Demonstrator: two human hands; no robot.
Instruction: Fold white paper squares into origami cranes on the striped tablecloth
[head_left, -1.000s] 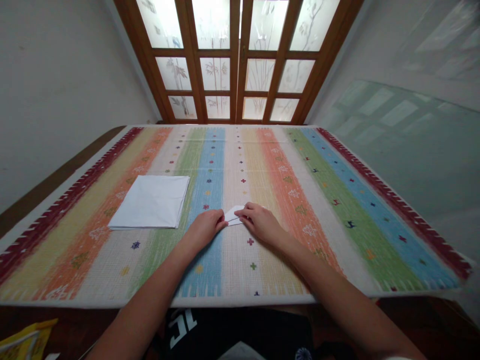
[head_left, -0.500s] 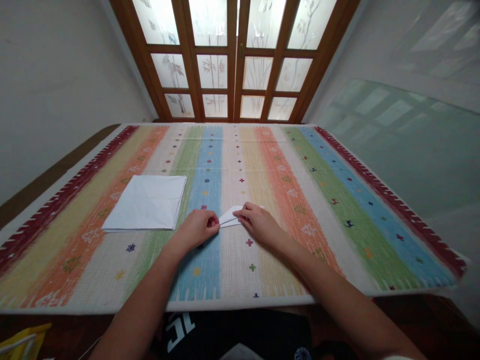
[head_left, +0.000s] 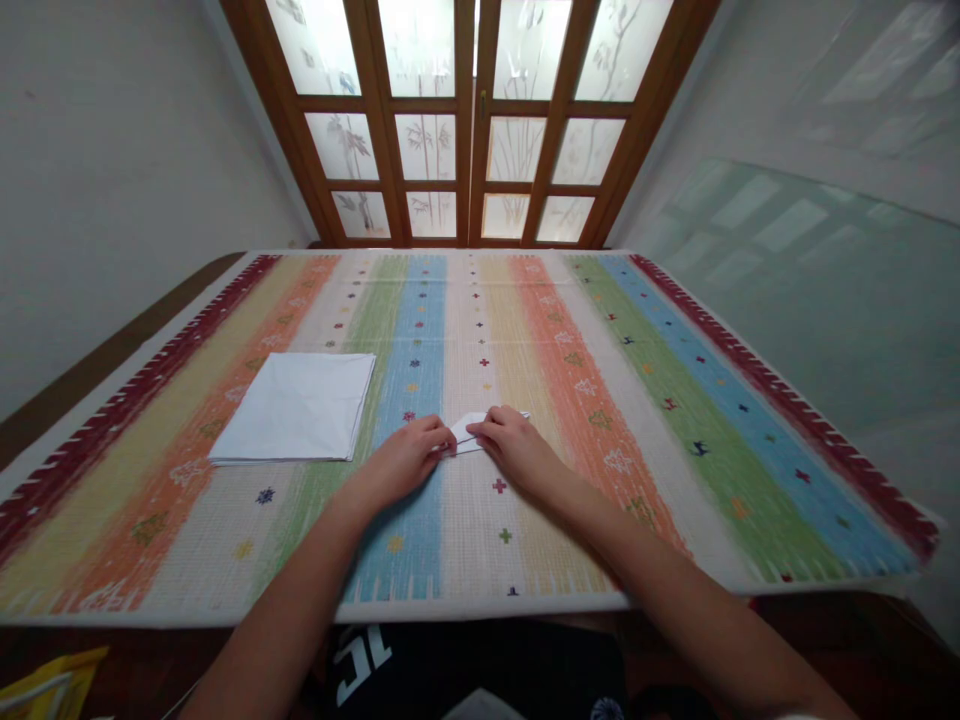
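A small folded piece of white paper (head_left: 468,432) lies on the striped tablecloth (head_left: 465,540) in front of me, its left end narrowing to a point. My left hand (head_left: 412,452) pinches that pointed end between thumb and fingers. At the other end, my right hand (head_left: 514,440) grips the folded paper, thumb and fingertips together, covering much of its right part. To the left of my hands sits a stack of white square paper sheets (head_left: 296,408), touched by neither hand.
The table reaches back to wooden doors (head_left: 466,150) with frosted glass panes. A glass panel (head_left: 810,290) leans along the right wall. Below the table's front left edge shows a yellow packet (head_left: 75,675).
My left hand has shifted slightly right along the paper, closer to my right hand, and its fingers now cover the pointed left end. My right hand has barely moved.
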